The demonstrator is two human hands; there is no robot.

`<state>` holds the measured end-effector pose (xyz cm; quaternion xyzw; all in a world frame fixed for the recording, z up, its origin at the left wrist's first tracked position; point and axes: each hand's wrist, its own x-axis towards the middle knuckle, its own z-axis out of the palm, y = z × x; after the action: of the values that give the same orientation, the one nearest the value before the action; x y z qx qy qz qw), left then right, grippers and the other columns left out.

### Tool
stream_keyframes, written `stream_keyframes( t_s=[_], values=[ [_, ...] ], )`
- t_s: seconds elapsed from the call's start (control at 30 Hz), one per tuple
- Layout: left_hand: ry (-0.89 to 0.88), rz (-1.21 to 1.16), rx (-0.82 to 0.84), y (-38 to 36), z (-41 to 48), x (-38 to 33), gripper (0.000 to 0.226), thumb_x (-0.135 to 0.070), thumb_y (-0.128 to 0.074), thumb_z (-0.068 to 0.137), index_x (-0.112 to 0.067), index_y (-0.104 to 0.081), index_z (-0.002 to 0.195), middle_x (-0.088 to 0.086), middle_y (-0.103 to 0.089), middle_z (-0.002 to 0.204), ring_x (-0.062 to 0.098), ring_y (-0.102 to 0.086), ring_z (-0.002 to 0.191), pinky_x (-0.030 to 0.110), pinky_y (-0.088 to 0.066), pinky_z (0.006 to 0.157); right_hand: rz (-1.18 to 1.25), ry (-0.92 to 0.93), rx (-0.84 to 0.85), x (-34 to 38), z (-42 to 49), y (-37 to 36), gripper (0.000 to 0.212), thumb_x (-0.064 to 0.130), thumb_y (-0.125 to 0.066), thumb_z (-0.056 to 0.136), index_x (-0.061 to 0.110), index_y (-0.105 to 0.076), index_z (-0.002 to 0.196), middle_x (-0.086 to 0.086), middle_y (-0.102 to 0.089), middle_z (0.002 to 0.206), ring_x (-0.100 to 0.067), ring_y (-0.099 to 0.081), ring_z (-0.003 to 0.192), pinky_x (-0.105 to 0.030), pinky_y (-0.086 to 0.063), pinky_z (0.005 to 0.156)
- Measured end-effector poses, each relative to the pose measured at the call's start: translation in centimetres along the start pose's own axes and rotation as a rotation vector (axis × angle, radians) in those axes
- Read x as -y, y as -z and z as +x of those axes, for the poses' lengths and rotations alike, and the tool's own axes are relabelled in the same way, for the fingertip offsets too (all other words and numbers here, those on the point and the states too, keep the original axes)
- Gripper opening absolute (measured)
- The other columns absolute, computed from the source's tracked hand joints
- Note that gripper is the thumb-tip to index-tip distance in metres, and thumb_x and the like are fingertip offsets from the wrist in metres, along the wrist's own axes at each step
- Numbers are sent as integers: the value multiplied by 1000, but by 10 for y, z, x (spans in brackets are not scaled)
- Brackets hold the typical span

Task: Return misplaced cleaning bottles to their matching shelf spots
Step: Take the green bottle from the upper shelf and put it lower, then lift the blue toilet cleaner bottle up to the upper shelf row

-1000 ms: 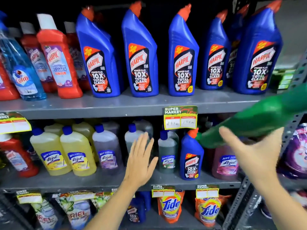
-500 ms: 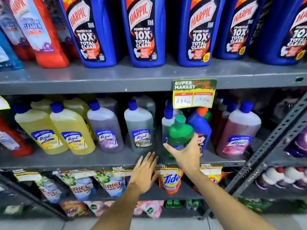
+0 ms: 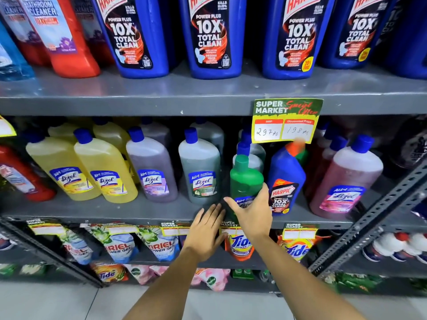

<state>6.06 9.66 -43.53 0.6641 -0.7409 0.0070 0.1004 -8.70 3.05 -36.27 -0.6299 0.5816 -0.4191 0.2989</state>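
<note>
Head view faces shelving [image 3: 208,98] (near).

middle shelf [image 3: 138,210] | Lizol row [image 3: 150,174] left | held bottle [image 3: 246,181] between Lizol and Harpic [image 3: 285,181] | price tag [image 3: 286,121] above | Tide pouches [image 3: 239,244] below

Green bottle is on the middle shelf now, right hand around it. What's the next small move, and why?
Probably let go with the right hand: the green bottle stands upright among the Lizol bottles. Then likely reach for the small blue Harpic bottle beside it, which looks misplaced; its match, the large Harpic bottles, sits one shelf up.
</note>
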Motion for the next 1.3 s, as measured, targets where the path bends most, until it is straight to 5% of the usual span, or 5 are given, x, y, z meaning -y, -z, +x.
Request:
stream_keyframes(
  t_s=[0.23, 0.4, 0.6, 1.07, 1.3],
  values=[
    [1, 34, -13, -2, 1, -1, 62, -45, -37, 101, -13, -22, 152, 5, -20, 161, 23, -14, 148, 42, -8, 121, 196, 55, 107, -19, -19, 15, 95, 39, -82, 76, 18, -26, 150, -3, -44, 148, -17, -49, 132, -40, -45, 106],
    [-7, 88, -12, -2, 1, -1, 61, -45, -36, 100, -13, -25, 151, 6, -23, 160, 23, -17, 148, 44, -11, 121, 238, 183, -275, -38, -17, 59, 60, 22, -69, 89, 16, -37, 139, -1, -45, 130, -18, -54, 114, -48, -51, 91],
    [12, 76, -17, -2, 1, -5, 61, -47, -34, 101, -13, -27, 150, 7, -25, 159, 22, -17, 148, 44, -9, 121, 22, 170, -214, -41, 36, 75, 110, 21, -83, 73, 10, -10, 154, -21, -24, 153, -31, -23, 143, -35, -22, 117],
    [30, 83, 104, 6, 1, -6, 69, -56, -25, 100, -15, -13, 153, 3, -6, 163, 18, 0, 149, 39, 3, 121, 43, 31, -70, -48, 56, 67, 129, 41, -92, 57, 35, -4, 151, -2, -39, 150, -30, -55, 125, -47, -49, 100],
    [57, 31, -222, 92, -7, -33, 59, -43, -34, 99, -8, -36, 146, 9, -38, 153, 25, -56, 121, 38, -45, 97, 181, 139, -98, -56, 12, 110, 128, 45, -94, 47, 41, -16, 148, 8, -43, 147, -6, -45, 129, -25, -37, 108]
  ],
)
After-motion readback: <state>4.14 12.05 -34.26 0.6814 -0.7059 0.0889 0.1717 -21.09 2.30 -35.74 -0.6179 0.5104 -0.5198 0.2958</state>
